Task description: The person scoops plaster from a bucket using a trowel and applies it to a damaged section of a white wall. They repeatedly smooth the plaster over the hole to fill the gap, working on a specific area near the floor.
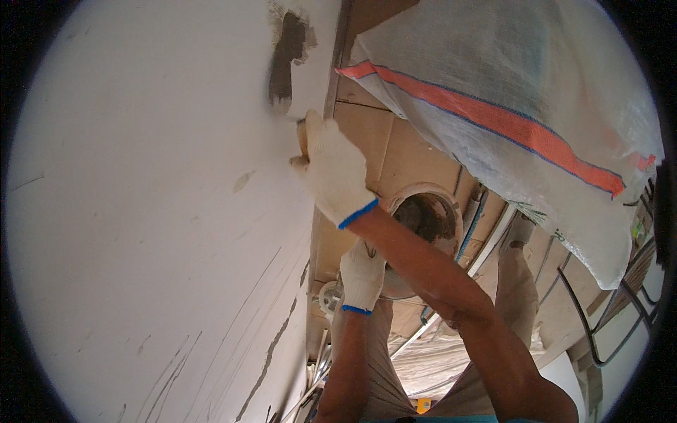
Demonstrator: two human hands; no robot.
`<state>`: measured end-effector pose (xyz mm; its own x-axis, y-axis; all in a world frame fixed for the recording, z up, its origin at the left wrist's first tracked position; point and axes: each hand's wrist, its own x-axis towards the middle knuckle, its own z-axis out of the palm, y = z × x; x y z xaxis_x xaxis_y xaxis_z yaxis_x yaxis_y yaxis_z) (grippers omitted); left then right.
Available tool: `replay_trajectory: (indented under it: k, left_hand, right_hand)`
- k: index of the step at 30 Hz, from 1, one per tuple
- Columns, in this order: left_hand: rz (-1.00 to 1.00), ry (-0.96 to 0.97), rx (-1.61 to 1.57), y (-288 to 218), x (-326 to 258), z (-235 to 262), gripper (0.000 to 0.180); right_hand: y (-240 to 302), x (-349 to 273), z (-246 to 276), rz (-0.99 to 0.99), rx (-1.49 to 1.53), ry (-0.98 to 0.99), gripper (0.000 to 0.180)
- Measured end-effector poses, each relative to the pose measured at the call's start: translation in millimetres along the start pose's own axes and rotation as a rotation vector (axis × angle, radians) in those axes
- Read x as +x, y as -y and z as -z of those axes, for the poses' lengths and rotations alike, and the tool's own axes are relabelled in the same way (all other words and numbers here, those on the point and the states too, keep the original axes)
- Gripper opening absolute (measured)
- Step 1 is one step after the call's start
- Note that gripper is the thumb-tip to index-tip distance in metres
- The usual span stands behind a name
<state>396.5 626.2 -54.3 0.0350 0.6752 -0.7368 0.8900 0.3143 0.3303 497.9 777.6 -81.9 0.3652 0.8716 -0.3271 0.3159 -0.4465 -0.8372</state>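
Note:
My right hand (338, 169), in a white knit glove with a blue cuff, reaches across to the white wall (155, 162). Its fingers close round a small tan thing (303, 139) pressed to the wall; most of it is hidden, so its kind cannot be made out. Just above the hand is a dark grey, wet-looking patch (284, 60) on the wall. Lower down, my left hand (362, 276), gloved the same way, grips the near left rim of a round bucket (455, 204). Grey residue coats the inside of the bucket, and my right forearm passes over it.
A large white woven sack (486, 63) with a red stripe fills the upper right. Brown boards (367, 141) cover the floor beside the wall. Black metal bars (599, 345) stand at the right. A white strip (493, 240) lies past the bucket. Cracks (271, 345) mark the lower wall.

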Motion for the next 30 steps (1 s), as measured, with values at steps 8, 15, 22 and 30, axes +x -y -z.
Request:
replay_trajectory:
  k: [8, 15, 22, 30]
  left_hand:
    - [-0.098, -0.014, 0.064, 39.8, 4.9, -21.8, 0.032]
    - [-0.017, -0.002, -0.013, -12.2, 1.6, -6.2, 0.036]
    - [-0.217, -0.184, 0.033, 46.9, 2.0, -36.3, 0.029]
    - [-0.198, -0.167, 0.001, 29.2, 1.9, -30.2, 0.021]
  right_hand:
    - [-14.0, -44.3, 25.1, -0.013, 0.080, 0.062, 0.057]
    - [-10.5, 1.5, 14.2, -0.056, 0.089, -0.029, 0.051]
    - [14.4, -37.7, 28.7, -0.003, 0.269, 0.136, 0.044]
    - [-2.4, -9.3, 25.2, -0.060, 0.277, 0.042, 0.039]
